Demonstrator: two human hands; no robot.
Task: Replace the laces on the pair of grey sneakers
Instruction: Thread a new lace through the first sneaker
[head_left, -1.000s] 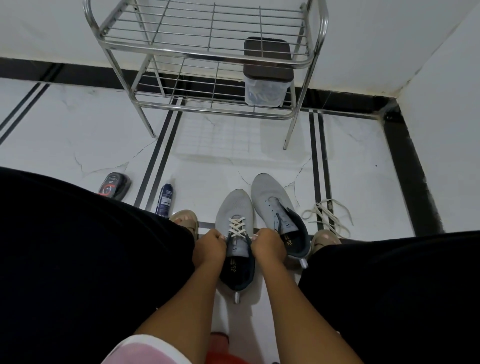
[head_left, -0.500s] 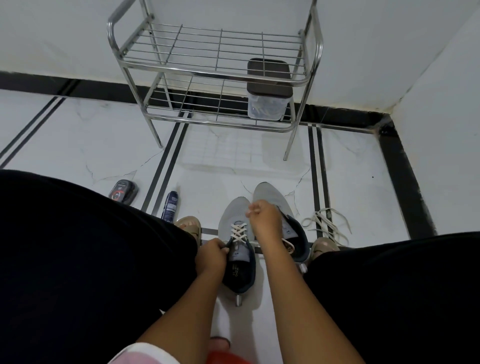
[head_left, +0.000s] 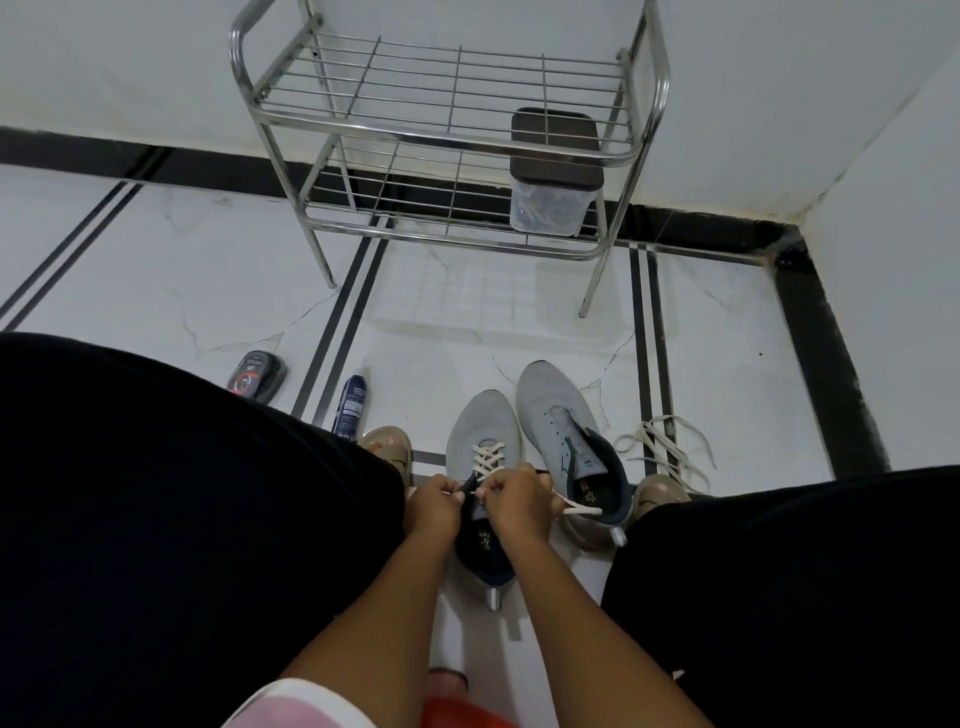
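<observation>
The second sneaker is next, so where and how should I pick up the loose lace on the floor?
Pinch the loose lace at the strand arcing along its far right edge, coming down from above. It lies flat in a tangle right of the unlaced sneaker, and that side, away from the shoe and foot, looks the most open.

Illumination: dim, cool, even; source not visible.
Shadows: soft grid cast by the steel shoe rack (head_left: 452, 135) onto the marble floor (head_left: 171, 270); faint shade beside the grey sneakers (head_left: 519, 441).
Glare: slight sheen on rack tubing.
Distortion: wide-angle bowing of floor stripes and walls toward the edges.
Focus: centre fairly sharp; dark trousers (head_left: 156, 519) show no detail.
</observation>
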